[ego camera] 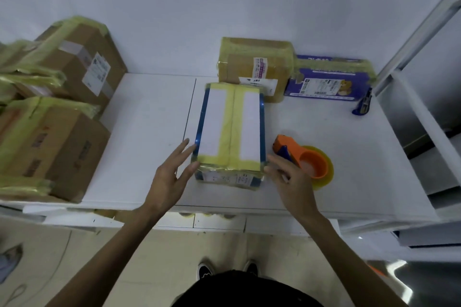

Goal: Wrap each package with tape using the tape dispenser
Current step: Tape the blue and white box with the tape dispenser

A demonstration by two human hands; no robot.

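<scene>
Package (232, 129) at desk (149, 119) centre, yellow tape down top and across ends; left hand (169, 177) grip released, straight fingers touching near-left side; right hand (287, 179) grip released, fingertips at near-right corner; dispenser (306, 159) on desk just right of package; taped boxes (62, 107) at left.

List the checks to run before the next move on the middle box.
1. Tape along box top seam: ok.
2. Tape across its near end: ok.
3. Tape on its underside: cannot tell.
4. Dispenser on table, right of box: ok.
5. Left hand open against box's left side: ok.
6. Right hand free at near right corner: ok.
</scene>
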